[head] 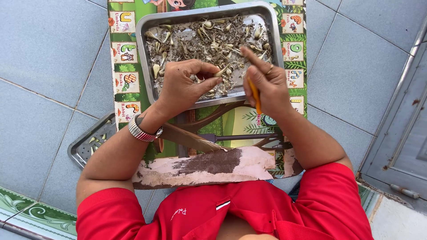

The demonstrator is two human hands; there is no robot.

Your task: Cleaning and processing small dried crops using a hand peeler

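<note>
A steel tray (144,27) holds several pale garlic cloves (156,70) mixed with dry papery skins. My left hand (184,84) is over the tray's near half, fingers pinched on one clove (221,71). A metal watch sits on that wrist. My right hand (266,82) is beside it, closed around an orange-handled small knife (255,95), index finger stretched toward the clove. Both hands nearly touch above the tray.
The tray rests on a colourful picture mat (124,75) laid on a worn wooden board (209,166) over grey floor tiles. A second steel tray (86,142) with a few cloves lies at my left. A metal door frame (400,133) stands at the right.
</note>
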